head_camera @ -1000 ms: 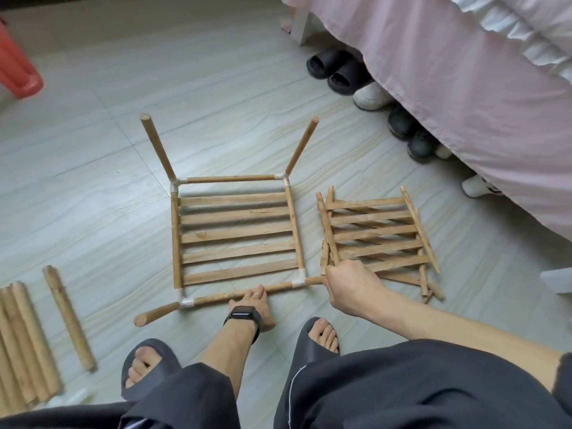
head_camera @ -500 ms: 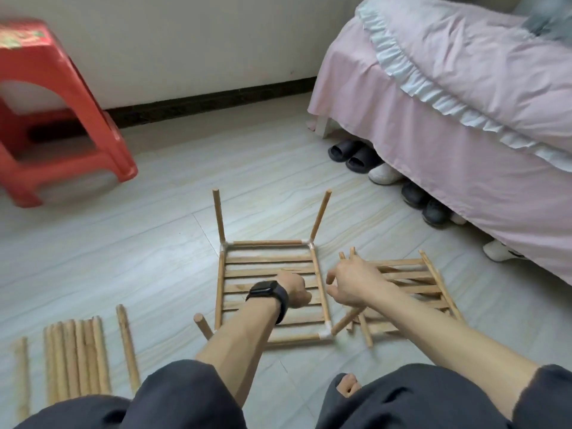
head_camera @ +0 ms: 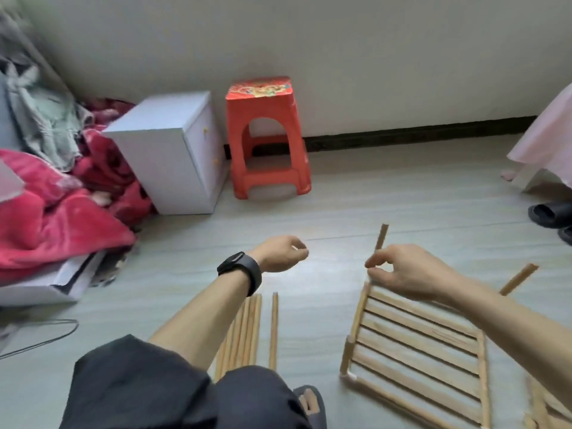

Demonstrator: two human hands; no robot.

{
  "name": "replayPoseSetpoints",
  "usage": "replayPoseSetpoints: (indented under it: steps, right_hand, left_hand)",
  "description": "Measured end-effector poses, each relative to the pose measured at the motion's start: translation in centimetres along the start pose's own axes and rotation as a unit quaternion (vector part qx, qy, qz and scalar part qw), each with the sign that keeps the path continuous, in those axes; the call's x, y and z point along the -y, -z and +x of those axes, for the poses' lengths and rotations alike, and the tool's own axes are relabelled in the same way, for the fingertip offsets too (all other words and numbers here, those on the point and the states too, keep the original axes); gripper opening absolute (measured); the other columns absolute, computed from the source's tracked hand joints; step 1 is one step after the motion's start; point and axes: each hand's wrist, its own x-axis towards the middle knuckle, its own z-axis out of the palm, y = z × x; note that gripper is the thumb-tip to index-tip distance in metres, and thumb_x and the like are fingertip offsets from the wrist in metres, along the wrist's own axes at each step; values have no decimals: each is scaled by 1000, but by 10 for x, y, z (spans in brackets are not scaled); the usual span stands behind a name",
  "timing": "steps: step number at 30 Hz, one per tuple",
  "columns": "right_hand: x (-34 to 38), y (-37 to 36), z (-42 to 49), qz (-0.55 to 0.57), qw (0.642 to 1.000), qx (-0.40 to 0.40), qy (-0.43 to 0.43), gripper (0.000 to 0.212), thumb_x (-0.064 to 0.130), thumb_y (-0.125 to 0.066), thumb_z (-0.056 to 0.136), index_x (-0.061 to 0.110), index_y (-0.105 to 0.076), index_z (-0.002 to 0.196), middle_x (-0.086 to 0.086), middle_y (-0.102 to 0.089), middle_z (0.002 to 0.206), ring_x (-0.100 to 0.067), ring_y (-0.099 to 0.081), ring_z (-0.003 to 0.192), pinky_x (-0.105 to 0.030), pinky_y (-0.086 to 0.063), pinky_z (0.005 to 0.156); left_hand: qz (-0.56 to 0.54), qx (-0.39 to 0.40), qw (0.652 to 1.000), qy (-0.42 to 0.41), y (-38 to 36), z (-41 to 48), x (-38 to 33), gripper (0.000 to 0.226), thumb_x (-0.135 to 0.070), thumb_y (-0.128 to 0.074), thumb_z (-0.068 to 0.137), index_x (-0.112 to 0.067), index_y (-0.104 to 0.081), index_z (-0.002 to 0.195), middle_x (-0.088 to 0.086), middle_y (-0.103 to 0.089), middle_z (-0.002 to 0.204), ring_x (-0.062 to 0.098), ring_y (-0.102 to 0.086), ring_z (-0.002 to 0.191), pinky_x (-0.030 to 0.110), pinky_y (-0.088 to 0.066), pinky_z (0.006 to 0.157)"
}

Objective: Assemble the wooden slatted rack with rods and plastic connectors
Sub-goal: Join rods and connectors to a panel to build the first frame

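Grey floor [head_camera: 387, 193]: right hand [head_camera: 408, 274] pinches slatted rack's [head_camera: 418, 345] upright rod [head_camera: 381, 236]; left hand [head_camera: 283, 253], curled, grip unclear, hovers nearer the lengthwise spare rods [head_camera: 247, 329].

Soft, even daylight, faint shadows; motion blur throughout, wide-angle bending at the edges.

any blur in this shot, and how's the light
Head view: clothes pile at the left edge smeared, left hand motion-blurred; head view: red stool, slatted panel and the rod in the right hand fairly crisp; head view: light soft and even, shadows faint, mild sheen on the floor.
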Motion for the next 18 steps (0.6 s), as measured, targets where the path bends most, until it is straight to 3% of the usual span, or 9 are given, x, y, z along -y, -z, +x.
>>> replayPoseSetpoints:
  steps: [4, 8, 13, 18]
  right_hand:
    - [53, -30, 27, -13, 997, 32, 73, 32, 45, -50, 99, 34, -66, 125, 9, -65, 129, -15, -55, 123, -33, -45, 101]
    - [94, -76, 46, -14, 990, 83, 111, 34, 48, -45, 100, 37, -62, 128, 8, -60, 131, -15, -50, 126, -38, -47, 101]
    - [123, -146, 60, 10, 981, 155, 114, 36, 47, -44, 101, 35, -61, 130, 8, -59, 134, -16, -50, 127, -38, -48, 101]
    - [130, -227, 71, 29, 965, 244, 88, 40, 43, -47, 100, 31, -57, 136, 2, -58, 136, -20, -54, 126, -35, -47, 101]
  left_hand:
    - [-27, -7, 990, 139, -13, -25, 125, 39, -37, -49, 103, -16, -60, 134, 2, -60, 137, 23, -55, 128, 33, -43, 106]
    - [-68, 18, 971, 227, -46, -60, 209, 41, -37, -48, 104, -14, -59, 136, 4, -57, 142, 21, -54, 129, 32, -42, 105]
    - [-120, 76, 939, 312, -107, -89, 271, 39, -38, -52, 102, -15, -61, 132, 3, -60, 139, 20, -54, 127, 33, -43, 107]
    - [-191, 133, 907, 351, -174, -97, 282, 52, -35, -70, 88, -24, -55, 137, 3, -54, 140, 21, -54, 126, 34, -45, 108]
